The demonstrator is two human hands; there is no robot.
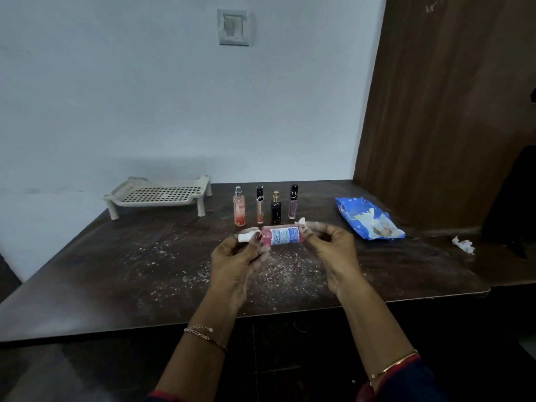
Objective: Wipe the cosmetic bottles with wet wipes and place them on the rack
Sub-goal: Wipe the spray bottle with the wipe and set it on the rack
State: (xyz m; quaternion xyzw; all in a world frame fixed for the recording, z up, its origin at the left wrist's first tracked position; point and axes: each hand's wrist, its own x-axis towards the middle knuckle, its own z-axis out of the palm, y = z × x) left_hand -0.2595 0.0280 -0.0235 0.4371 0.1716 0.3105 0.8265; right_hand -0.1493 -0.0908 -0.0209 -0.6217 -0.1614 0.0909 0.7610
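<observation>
- Closest to me: two forearms coming in low, with a chain bracelet [204,334] on the left wrist and a thin bangle [394,363] on the right.
- The pink bottle [282,235] is up off the table, lying sideways between both hands, white cap pointing left.
- The left hand [232,256] has its thumb and fingers curled round the cap end.
- The right hand [333,245] pinches the base end, and a bit of white wet wipe [301,221] pokes up past its fingertips, right against the bottle.
- Just beyond the hands four bottles stand upright in a row: orange spray bottle [239,208], slim vial [260,206], black bottle [276,210], purple tube [293,202].
- Right of the right hand the blue wipes pack [368,217] lies flat, and further right there's a crumpled wipe [463,245].
- Beyond and left of the left hand sits the beige rack [159,195], by the wall.
- The dark table [116,271] below the hands is speckled with pale flecks.
</observation>
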